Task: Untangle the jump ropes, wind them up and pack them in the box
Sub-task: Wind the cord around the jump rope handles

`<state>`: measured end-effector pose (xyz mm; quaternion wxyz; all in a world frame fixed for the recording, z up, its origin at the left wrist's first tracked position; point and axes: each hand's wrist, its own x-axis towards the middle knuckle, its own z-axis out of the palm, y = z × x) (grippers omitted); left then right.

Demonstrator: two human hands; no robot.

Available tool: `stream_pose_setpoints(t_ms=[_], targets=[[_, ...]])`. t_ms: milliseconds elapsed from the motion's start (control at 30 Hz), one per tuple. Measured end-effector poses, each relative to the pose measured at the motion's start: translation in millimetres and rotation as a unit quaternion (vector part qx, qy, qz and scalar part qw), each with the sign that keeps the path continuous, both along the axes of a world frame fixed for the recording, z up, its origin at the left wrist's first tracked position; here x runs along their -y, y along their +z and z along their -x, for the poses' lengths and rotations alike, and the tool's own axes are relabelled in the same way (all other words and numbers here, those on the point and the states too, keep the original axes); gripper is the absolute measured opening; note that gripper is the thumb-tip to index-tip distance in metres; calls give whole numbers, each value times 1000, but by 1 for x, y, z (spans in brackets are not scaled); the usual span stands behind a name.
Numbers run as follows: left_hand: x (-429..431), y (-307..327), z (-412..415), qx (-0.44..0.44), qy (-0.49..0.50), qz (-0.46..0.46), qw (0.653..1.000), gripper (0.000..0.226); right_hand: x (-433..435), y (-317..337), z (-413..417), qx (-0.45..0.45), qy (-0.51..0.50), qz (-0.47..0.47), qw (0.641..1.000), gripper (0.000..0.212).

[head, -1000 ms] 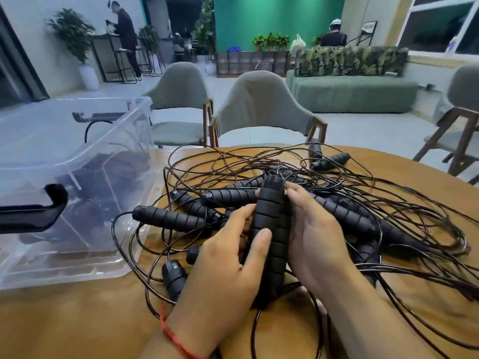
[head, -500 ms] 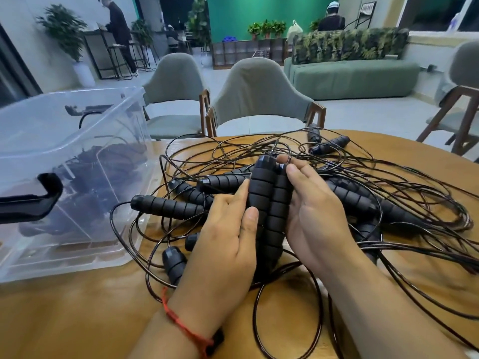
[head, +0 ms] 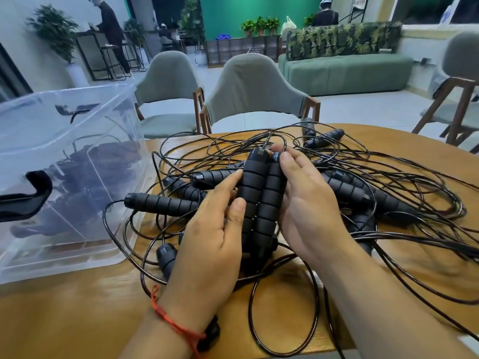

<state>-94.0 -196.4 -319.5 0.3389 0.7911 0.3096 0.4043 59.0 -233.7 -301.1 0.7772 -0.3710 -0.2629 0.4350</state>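
Note:
A tangle of black jump ropes (head: pixel 363 177) with ribbed black handles covers the round wooden table (head: pixel 77 320). Two handles (head: pixel 261 198) stand side by side, raised above the pile, held between my hands. My left hand (head: pixel 212 244) grips them from the left, thumb across the front. My right hand (head: pixel 305 203) holds them from the right, fingertips at their top ends. A clear plastic box (head: pixel 77 141) stands at the left, with dark wound ropes (head: pixel 85 177) showing through its wall.
More loose handles (head: pixel 160 203) lie left of my hands, next to the box. Two grey chairs (head: pixel 248 89) stand behind the table and another at the far right. A green sofa and people are in the background.
Both hands have lifted the pair of handles higher above the pile. My right fingertips moved up to the handles' top ends.

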Motion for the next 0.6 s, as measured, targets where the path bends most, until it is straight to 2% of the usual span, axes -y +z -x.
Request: stream_pose_setpoints(t_ms=[467, 533, 600], targets=[[0, 4, -1, -4, 11, -30, 999, 46, -4, -2, 3, -18, -15, -10, 1000, 26], [3, 5, -3, -42, 4, -46, 998, 59, -4, -2, 4, -22, -21, -10, 999, 24], [8, 6, -5, -93, 4, -62, 994, 83, -4, -2, 6, -14, -31, -5, 999, 24]])
